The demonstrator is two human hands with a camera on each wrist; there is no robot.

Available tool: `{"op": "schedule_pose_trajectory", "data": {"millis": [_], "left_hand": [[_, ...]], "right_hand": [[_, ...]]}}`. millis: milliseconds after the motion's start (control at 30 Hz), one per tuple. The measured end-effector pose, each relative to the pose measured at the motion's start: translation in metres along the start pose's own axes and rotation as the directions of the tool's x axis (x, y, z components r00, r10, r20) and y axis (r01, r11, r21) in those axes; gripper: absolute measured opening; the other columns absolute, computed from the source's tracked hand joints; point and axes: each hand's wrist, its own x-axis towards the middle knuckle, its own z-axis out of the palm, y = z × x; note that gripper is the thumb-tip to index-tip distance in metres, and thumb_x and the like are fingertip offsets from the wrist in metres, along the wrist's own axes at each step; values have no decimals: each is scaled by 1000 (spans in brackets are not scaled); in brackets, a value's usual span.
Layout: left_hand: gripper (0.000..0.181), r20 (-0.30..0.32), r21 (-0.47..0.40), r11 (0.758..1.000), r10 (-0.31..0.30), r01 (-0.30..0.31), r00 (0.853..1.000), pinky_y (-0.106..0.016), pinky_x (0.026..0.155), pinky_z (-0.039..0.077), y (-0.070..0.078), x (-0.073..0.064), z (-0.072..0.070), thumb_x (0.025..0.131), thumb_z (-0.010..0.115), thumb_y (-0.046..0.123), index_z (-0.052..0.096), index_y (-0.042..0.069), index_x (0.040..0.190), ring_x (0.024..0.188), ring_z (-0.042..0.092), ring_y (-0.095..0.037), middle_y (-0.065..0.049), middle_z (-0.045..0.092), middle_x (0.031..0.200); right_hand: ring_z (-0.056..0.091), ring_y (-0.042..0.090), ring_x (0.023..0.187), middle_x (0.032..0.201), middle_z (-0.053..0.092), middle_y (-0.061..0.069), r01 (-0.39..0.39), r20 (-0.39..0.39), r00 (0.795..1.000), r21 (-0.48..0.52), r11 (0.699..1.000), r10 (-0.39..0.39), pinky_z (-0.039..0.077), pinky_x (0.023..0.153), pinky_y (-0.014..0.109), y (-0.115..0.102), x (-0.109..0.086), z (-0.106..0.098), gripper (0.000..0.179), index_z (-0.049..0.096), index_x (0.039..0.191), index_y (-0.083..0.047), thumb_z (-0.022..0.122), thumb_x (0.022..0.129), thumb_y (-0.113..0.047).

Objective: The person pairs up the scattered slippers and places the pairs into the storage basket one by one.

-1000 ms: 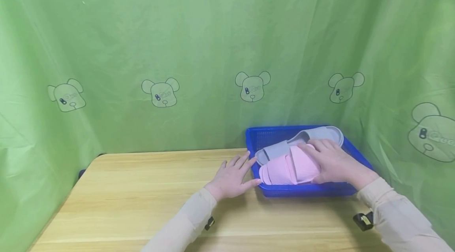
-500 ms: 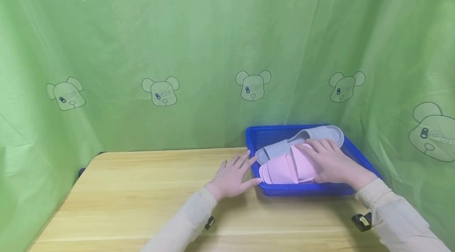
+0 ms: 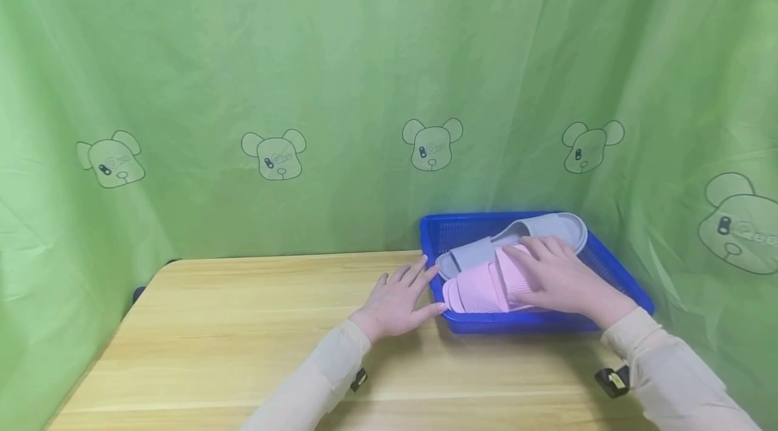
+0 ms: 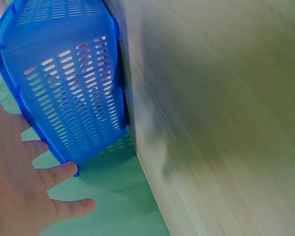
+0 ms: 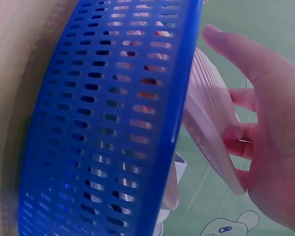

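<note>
Two pink ribbed slippers (image 3: 477, 289) lie in the blue basket (image 3: 523, 324), one overlapping the other, in front of a grey pair (image 3: 474, 257). My right hand (image 3: 562, 279) lies over the right-hand pink slipper, partly hiding it. In the right wrist view, fingertips of the right hand (image 5: 280, 132) touch that tilted pink slipper (image 5: 214, 118), while the thumb stands straight and apart from it. My left hand (image 3: 392, 302) spreads its fingers at the basket's left rim; in the left wrist view the left hand's fingertips (image 4: 69, 168) rest along that rim.
The basket stands at the back right of a wooden table (image 3: 243, 336), close to the green curtain (image 3: 352, 201) with printed bear heads. A second curtain side hangs close on the right. Dark wrist camera parts (image 3: 612, 382) show beneath the sleeves.
My right hand has slid slightly left over the pink slipper, covering more of its strap. The slippers, basket and left hand hold their places.
</note>
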Motion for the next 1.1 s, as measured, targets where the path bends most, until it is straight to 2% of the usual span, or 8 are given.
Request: {"op": "schedule_pose_trajectory", "data": {"millis": [300,633,933,1100], "left_hand": [[75,3,1,1000,-2,2,1000,-64,111,31,0,-1,-1,94,23,73,6,35,157,146,31,-32,0,11,166],[76,-6,-1,1000,0,0,1000,-65,111,32,0,-1,2,94,25,73,6,35,157,146,32,-32,2,10,166],[76,-15,-11,1000,2,-2,1000,-65,110,32,-2,0,6,94,23,74,7,34,157,145,33,-33,1,10,166],[76,-23,-3,1000,5,-5,1000,-65,110,33,-3,1,7,94,23,73,9,34,157,145,33,-32,1,11,166]], "right_hand": [[48,46,116,130,53,25,-37,-41,999,-25,999,36,35,101,65,-4,-5,7,76,51,139,-8,71,81,-53],[48,47,116,127,55,24,-96,-87,992,-2,995,96,37,98,66,-4,-14,19,68,54,134,-8,67,85,-53],[44,53,120,134,49,29,-194,-57,979,30,981,195,32,100,69,-8,-22,29,62,51,138,-6,59,92,-48],[45,53,118,132,50,29,-215,-84,973,30,976,217,32,101,67,-11,-23,35,60,50,137,-6,58,93,-46]]}}
